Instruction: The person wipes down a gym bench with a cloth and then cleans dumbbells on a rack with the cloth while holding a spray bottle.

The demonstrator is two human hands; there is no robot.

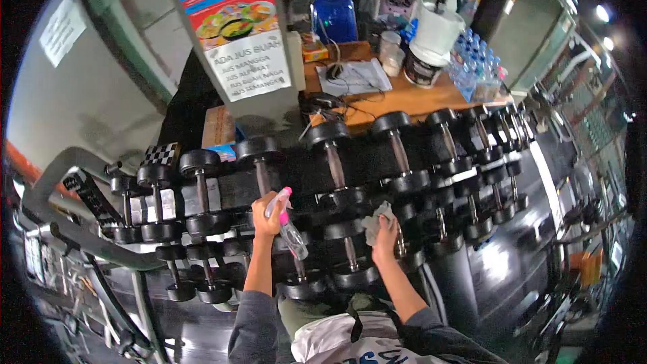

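OP: ok so, closest stuff first, what are the hands up to?

Reply: left hand (265,218) has its fingers wrapped round the neck of a clear spray bottle (293,238) with a pink top. Bottle's long axis slants from the grip back toward the wearer and a bit right. Right hand (385,236) is pinching a crumpled grey cloth (375,223), thumb on the near side.

OP: and which dumbbell's closest to that cloth?

Reply: looks like the lower dumbbell (350,254), front row, sitting between the hands. It's just left of the cloth, handle running away from the wearer, so imo the right hand is nearer. Can't tell if cloth and metal touch. The upper dumbbell (335,166) is past it, forward and left of the cloth, handle pointing roughly the same way.

OP: anything behind the rack?

Reply: yeah, a wooden desk (364,116) with papers (355,78), cables and a white bucket (437,27), plus plastic bottles (474,61) at the right end. Blue chair (335,20) behind that lot.
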